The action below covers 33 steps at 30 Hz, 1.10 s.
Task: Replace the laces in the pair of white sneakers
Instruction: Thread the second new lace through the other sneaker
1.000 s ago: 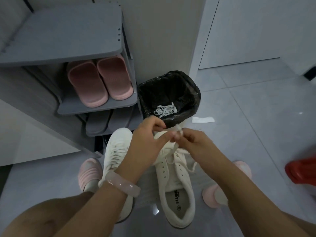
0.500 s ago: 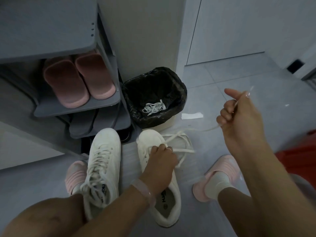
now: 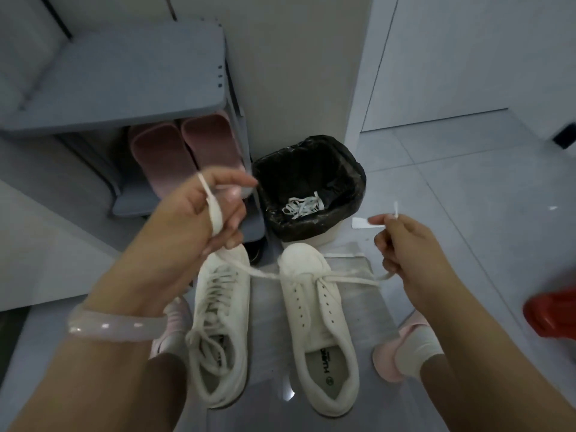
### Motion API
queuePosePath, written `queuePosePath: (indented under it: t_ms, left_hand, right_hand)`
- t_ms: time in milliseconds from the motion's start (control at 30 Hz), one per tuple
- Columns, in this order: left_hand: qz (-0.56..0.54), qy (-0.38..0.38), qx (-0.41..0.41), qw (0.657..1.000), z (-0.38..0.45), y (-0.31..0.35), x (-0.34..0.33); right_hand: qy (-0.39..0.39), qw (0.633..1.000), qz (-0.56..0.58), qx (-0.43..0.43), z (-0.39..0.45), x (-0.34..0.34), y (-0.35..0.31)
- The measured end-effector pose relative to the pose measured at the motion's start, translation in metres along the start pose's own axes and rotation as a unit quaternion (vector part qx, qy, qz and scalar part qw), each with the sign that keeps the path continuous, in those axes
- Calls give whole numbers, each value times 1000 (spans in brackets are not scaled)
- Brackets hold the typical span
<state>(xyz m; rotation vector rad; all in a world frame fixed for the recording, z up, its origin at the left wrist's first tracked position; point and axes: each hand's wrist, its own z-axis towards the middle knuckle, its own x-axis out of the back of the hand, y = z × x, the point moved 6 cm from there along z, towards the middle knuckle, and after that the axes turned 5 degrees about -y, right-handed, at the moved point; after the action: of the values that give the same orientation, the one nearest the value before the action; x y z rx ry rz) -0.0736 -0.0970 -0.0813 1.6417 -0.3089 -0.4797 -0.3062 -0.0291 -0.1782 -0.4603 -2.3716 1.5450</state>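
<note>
Two white sneakers stand side by side on the floor. The left sneaker (image 3: 223, 325) is fully laced. The right sneaker (image 3: 318, 322) has a white lace (image 3: 346, 277) through only its front eyelets, the rest showing bare holes. My left hand (image 3: 199, 219) is raised above the left sneaker's toe and grips one end of that lace. My right hand (image 3: 405, 244) holds the other end out to the right, the tip sticking up above my fingers. The lace runs taut between both hands across the shoe.
A bin lined with a black bag (image 3: 311, 185) holds discarded white laces (image 3: 304, 205) just behind the sneakers. A grey shoe rack (image 3: 131, 79) with pink slippers (image 3: 187, 151) stands at left. A paper scrap (image 3: 361, 222) lies by the bin. A red object (image 3: 551, 313) sits at right.
My left hand lifted off the right sneaker and now holds a lace end up on the left. My right hand came down and inward. The lace is pulled out level on both sides.
</note>
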Motion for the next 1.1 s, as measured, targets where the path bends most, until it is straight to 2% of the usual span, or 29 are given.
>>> queuePosePath:
  t_ms: [100,167,300,367,467,567,833,967,1100]
  left_hand:
    - [78,104,65,989,6,-35,9]
    - [57,154,92,982,6,-58,5]
    - [-57,151,155,975,1,-103,-16]
    - [-94,126,158,975,-2,-111,-27]
    - [-5,110,131,985,-5,-108,-33]
    - [109,90,75,987,-6,-97,-38]
    - [170,73,41,982,-7,-98,-39]
    - [186,77,22,979,-7,-96,-36]
    - [279,61,-17,958,-10,-85,-35]
  right_hand:
    - [-149,988,-46,-3,-17,-42,3]
    - [-214,974,-73,25,-31,-70,4]
    - [-195,970,-98,110,-44,-97,-1]
    - [-169,980,-49,96,-46,-101,4]
    - [-124,991,46,28,-44,-100,17]
    - [-125,986,112,-6,-39,-99,24]
    - [-150,966,209,-34,-38,-103,23]
    - [-174,969,172,-12,-38,-103,21]
    - [-184,979,80,36,-42,-101,15]
